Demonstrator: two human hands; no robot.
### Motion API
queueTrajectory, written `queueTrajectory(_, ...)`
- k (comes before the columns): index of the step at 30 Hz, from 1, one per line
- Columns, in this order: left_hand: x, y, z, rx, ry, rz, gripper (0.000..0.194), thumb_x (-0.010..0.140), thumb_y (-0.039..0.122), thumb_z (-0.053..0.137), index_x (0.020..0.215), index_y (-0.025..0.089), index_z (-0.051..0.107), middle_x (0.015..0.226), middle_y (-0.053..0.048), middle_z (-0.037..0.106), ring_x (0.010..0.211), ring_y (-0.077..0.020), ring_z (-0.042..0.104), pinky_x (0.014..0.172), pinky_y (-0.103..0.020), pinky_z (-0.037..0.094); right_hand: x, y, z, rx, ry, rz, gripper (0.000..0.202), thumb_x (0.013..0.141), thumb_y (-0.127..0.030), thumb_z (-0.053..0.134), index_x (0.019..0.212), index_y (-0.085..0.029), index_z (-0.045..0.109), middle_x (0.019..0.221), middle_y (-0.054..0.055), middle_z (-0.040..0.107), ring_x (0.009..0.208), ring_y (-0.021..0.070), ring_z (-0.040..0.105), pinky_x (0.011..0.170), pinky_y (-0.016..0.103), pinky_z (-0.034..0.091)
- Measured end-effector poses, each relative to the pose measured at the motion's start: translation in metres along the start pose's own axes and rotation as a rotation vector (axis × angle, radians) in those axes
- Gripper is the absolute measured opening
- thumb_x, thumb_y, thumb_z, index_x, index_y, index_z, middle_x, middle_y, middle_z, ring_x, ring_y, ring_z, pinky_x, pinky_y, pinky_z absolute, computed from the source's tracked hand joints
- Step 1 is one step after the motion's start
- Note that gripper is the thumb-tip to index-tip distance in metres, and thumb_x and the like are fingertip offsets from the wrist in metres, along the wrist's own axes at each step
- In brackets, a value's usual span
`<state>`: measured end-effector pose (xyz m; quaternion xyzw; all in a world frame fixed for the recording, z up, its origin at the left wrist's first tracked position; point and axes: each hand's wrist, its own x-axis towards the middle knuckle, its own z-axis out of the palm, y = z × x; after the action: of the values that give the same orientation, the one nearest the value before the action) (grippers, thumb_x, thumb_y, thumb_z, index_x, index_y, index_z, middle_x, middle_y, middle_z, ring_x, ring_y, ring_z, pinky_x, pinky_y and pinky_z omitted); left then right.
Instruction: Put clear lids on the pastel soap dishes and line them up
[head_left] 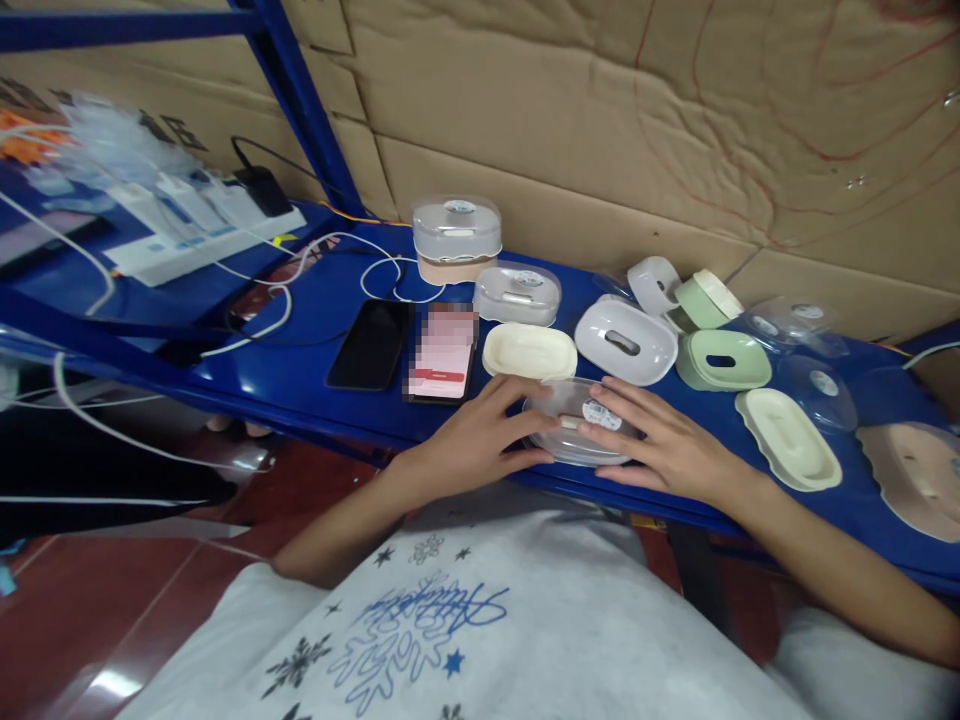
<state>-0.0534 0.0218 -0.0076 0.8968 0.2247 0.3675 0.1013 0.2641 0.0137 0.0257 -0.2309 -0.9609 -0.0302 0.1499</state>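
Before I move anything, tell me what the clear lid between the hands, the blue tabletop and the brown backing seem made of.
Clear lid: likely thin, glossy plastic; transparent, with highlights.
Blue tabletop: perhaps painted metal, glossy, given its smooth reflections.
Brown backing: probably matte cardboard, judging by creases and seams.

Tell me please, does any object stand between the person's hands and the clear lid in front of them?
Nothing visible does: the left hand and the right hand both touch the clear lid from opposite sides. The cream tray lies beyond it, not between.
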Motion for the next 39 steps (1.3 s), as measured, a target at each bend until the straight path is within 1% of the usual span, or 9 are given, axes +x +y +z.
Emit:
queueTrajectory(6,-0.0011,-0.0020,0.0011,-0.020,0.018,-0.004,0.026,0.101,0.035,0.073,0.123,0.025,0.065,0.136,-0.011,0.059,0.131,-0.0282,0.058,0.106,-0.050,0.058,0.0015,-0.0003,0.0012,0.032,0.025,0.008,0.080,0.100,-0.042,0.073,0.169,-0.041,0.032,0.169,0.009,0.046,0.158,0.0344,0.040,0.124,0.063,0.044)
queueTrajectory(8,-0.0010,-0.0021,0.0007,-0.022,0.031,-0.002,0.024,0.101,0.035,0.073,0.120,0.024,0.065,0.134,-0.011,0.060,0.129,-0.0277,0.059,0.105,-0.049,0.058,0.0019,0.0000,0.0022,0.038,0.014,0.009,0.081,0.101,-0.042,0.072,0.170,-0.042,0.030,0.170,0.009,0.044,0.159,0.0341,0.038,0.124,0.064,0.042)
queueTrajectory(13,-0.0004,-0.0018,-0.0007,-0.029,0.053,-0.018,0.022,0.100,0.038,0.074,0.113,0.022,0.065,0.131,-0.011,0.060,0.126,-0.0272,0.060,0.103,-0.047,0.059,0.0031,-0.0006,0.0046,0.100,0.014,-0.008,0.082,0.102,-0.034,0.070,0.171,-0.037,0.027,0.175,0.011,0.035,0.162,0.0324,0.031,0.123,0.059,0.046)
queueTrajectory(18,0.0000,-0.0013,-0.0002,-0.023,0.016,-0.032,0.021,0.098,0.036,0.077,0.105,0.021,0.063,0.129,-0.011,0.060,0.127,-0.0279,0.059,0.105,-0.049,0.058,0.0054,-0.0022,0.0071,0.089,0.053,-0.019,0.081,0.100,-0.030,0.073,0.169,-0.040,0.032,0.173,0.007,0.039,0.162,0.0337,0.033,0.125,0.061,0.043)
queueTrajectory(23,0.0012,0.0007,-0.0003,-0.058,0.042,-0.072,0.026,0.101,0.033,0.073,0.121,0.024,0.059,0.140,-0.013,0.057,0.132,-0.0276,0.060,0.108,-0.051,0.059,0.0041,-0.0006,0.0071,0.166,0.050,0.069,0.083,0.101,-0.030,0.071,0.170,-0.041,0.028,0.178,0.006,0.029,0.162,0.0335,0.033,0.126,0.061,0.043)
queueTrajectory(26,0.0013,0.0016,-0.0009,-0.054,0.017,-0.088,0.029,0.102,0.031,0.072,0.126,0.023,0.058,0.145,-0.014,0.055,0.136,-0.0288,0.059,0.110,-0.053,0.058,0.0026,0.0014,0.0074,0.178,0.037,0.086,0.083,0.101,-0.031,0.071,0.171,-0.041,0.027,0.178,0.006,0.028,0.163,0.0344,0.030,0.127,0.064,0.040)
queueTrajectory(29,0.0011,0.0020,-0.0015,-0.047,-0.007,-0.097,0.030,0.102,0.030,0.071,0.127,0.024,0.057,0.148,-0.014,0.054,0.138,-0.0296,0.058,0.112,-0.055,0.057,0.0012,0.0040,0.0084,0.173,0.012,0.085,0.086,0.100,-0.034,0.074,0.171,-0.042,0.026,0.178,0.006,0.027,0.163,0.0348,0.030,0.128,0.064,0.038)
queueTrajectory(33,0.0010,0.0015,-0.0010,-0.053,-0.018,-0.105,0.030,0.101,0.028,0.072,0.128,0.024,0.057,0.148,-0.014,0.054,0.139,-0.0302,0.058,0.112,-0.056,0.057,0.0006,0.0059,0.0086,0.156,0.007,0.066,0.091,0.097,-0.038,0.078,0.170,-0.043,0.025,0.179,0.006,0.026,0.162,0.0357,0.031,0.127,0.063,0.039)
queueTrajectory(39,0.0010,0.0004,0.0005,-0.054,-0.001,-0.090,0.026,0.101,0.027,0.073,0.122,0.024,0.059,0.145,-0.012,0.055,0.135,-0.0283,0.059,0.111,-0.053,0.057,0.0014,0.0047,0.0099,0.071,0.014,0.067,0.089,0.096,-0.038,0.079,0.170,-0.042,0.029,0.178,0.009,0.026,0.162,0.0376,0.030,0.125,0.064,0.041)
